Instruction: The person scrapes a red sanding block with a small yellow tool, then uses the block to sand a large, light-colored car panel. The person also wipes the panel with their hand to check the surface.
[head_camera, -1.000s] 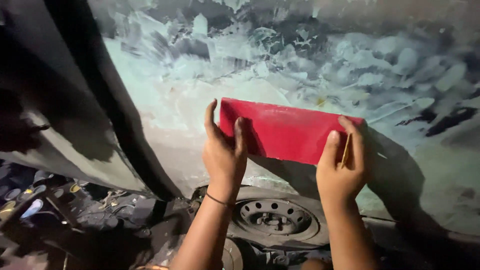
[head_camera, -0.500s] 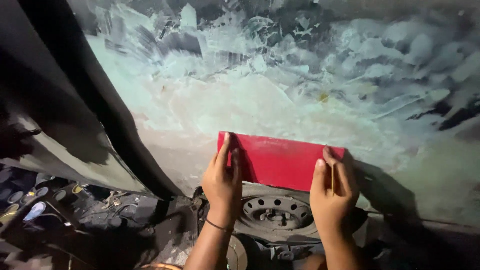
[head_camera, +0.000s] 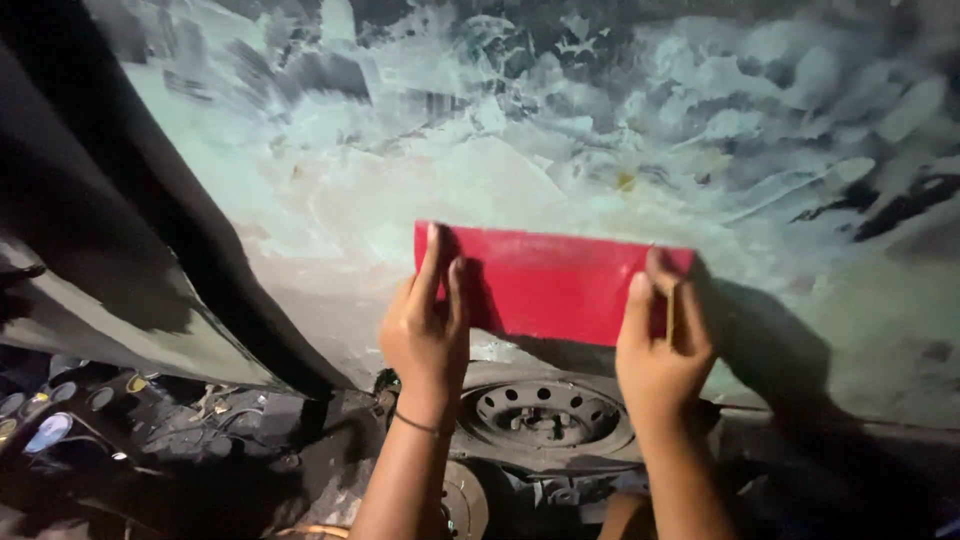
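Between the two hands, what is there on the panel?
In the head view, the middle stretch of the red spreader spans between the left hand and the right hand, lying against the filler-coated panel.

1. Red spreader (head_camera: 555, 285): left and right ends hidden under the left hand (head_camera: 425, 335) and right hand (head_camera: 660, 350).
2. Steel wheel (head_camera: 545, 415) below spreader: lower part lost in shadow, partly behind both forearms.
3. Clutter (head_camera: 120, 420) far left of spreader: too dark to tell.
4. Filler-smeared panel (head_camera: 560, 120) above spreader: cut off at top and right edges.
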